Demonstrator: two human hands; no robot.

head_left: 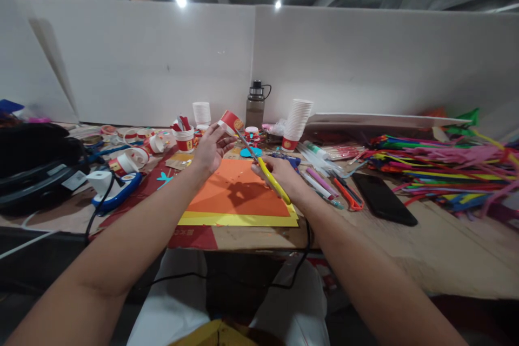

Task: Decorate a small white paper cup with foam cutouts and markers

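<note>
A red and white paper cup (pixel 231 122) is tilted in my left hand (pixel 211 148), whose fingers hold it from below. My right hand (pixel 276 174) grips yellow-handled scissors (pixel 271 175), their metal blades reaching up and left to the cup's side. Whether the blades touch the cup or cut into it is too small to tell. Below both hands lies orange paper (pixel 239 194) on top of yellow paper (pixel 239 219), with small scraps on it. A round blue piece (pixel 251 152) sits just behind the orange paper.
Stacked cups (pixel 298 119), a bottle (pixel 255 105) and a cup of red-handled things (pixel 184 138) stand behind. Markers (pixel 320 183), a black phone (pixel 383 198) and colourful pipe cleaners (pixel 446 167) lie right. Cut cups (pixel 124 162), a blue-white object (pixel 117 193) and a black bag (pixel 36 167) are left.
</note>
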